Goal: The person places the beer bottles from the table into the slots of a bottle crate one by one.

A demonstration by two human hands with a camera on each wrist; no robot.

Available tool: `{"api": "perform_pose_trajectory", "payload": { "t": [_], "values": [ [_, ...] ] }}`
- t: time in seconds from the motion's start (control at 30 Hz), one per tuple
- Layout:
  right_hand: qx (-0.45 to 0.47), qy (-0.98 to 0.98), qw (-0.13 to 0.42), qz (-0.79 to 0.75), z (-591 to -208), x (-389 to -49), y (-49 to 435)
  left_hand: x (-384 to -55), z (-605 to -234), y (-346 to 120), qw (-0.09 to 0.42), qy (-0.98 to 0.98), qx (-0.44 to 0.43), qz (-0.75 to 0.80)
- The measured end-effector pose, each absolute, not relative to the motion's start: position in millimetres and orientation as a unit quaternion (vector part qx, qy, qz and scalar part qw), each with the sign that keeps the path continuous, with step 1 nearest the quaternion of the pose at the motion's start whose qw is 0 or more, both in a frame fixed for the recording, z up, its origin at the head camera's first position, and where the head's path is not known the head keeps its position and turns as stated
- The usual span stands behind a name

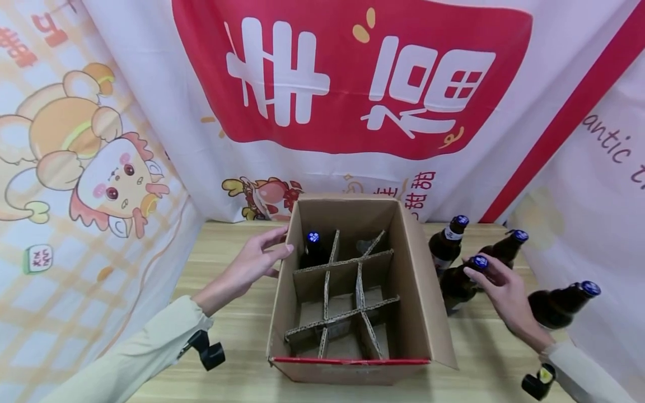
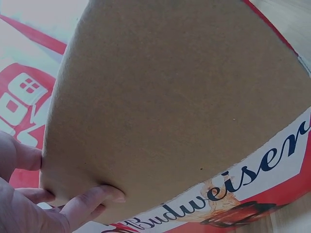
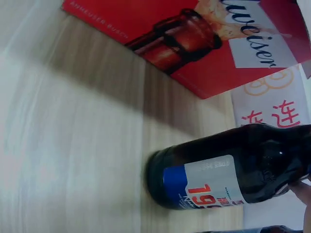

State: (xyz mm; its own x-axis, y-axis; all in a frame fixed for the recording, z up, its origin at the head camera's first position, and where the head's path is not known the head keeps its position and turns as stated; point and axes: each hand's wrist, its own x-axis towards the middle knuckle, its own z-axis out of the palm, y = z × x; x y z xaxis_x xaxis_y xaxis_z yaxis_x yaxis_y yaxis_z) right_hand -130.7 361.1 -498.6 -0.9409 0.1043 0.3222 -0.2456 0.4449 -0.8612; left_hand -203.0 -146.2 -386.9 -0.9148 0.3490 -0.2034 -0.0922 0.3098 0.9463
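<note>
An open cardboard box (image 1: 347,371) stands in the middle, split into compartments by cardboard dividers (image 1: 344,262). One dark beer bottle (image 1: 313,251) with a blue cap is upright in its back left compartment. At the box's back left corner my left hand (image 1: 247,264) pinches the cardboard edge; the left wrist view shows fingers on both sides of the flap (image 2: 170,97). Right of the box, my right hand (image 1: 508,294) grips another beer bottle (image 1: 456,286) by the neck, just below its blue cap. That bottle's label (image 3: 209,182) shows in the right wrist view.
Beside the held bottle stand more beer bottles: one behind it (image 1: 445,246), one at the back right (image 1: 501,249), one farther right (image 1: 554,307). The box's right flap (image 1: 438,302) hangs outward. A printed cloth (image 1: 353,168) hangs behind the wooden table (image 1: 221,336).
</note>
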Motion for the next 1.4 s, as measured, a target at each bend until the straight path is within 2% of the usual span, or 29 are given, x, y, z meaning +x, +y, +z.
{"api": "perform_pose_trajectory", "payload": {
  "t": [0.1, 0.2, 0.33, 0.53, 0.67, 1.0, 1.2, 1.4],
  "values": [
    [0.038, -0.84, 0.176, 0.512, -496.2, -133.5, 360.4, -202.6, -387.4, -146.4, 0.19, 0.786, 0.081, 0.583],
    [0.011, -0.848, 0.163, 0.504, -488.6, -136.2, 362.0, -203.0, -388.0, -146.4, 0.188, 0.786, 0.082, 0.584],
    [-0.029, -0.861, 0.124, 0.492, -472.7, -137.1, 367.8, -203.1, -387.8, -146.8, 0.19, 0.784, 0.085, 0.585],
    [-0.037, -0.886, 0.054, 0.458, -430.2, -134.3, 376.1, -202.5, -386.6, -147.8, 0.191, 0.784, 0.087, 0.584],
    [-0.047, -0.892, 0.039, 0.447, -399.1, -134.4, 377.0, -202.7, -386.3, -148.2, 0.195, 0.782, 0.083, 0.586],
    [-0.01, -0.847, 0.1, 0.521, -346.5, -132.3, 369.1, -202.1, -386.7, -148.8, 0.194, 0.777, 0.082, 0.594],
    [-0.025, -0.873, 0.149, 0.464, -315.6, -128.0, 355.1, -201.5, -386.0, -150.1, 0.191, 0.779, 0.085, 0.59],
    [-0.041, -0.877, 0.17, 0.447, -289.4, -128.4, 343.1, -202.3, -386.2, -150.4, 0.198, 0.776, 0.09, 0.592]
  ]
}}
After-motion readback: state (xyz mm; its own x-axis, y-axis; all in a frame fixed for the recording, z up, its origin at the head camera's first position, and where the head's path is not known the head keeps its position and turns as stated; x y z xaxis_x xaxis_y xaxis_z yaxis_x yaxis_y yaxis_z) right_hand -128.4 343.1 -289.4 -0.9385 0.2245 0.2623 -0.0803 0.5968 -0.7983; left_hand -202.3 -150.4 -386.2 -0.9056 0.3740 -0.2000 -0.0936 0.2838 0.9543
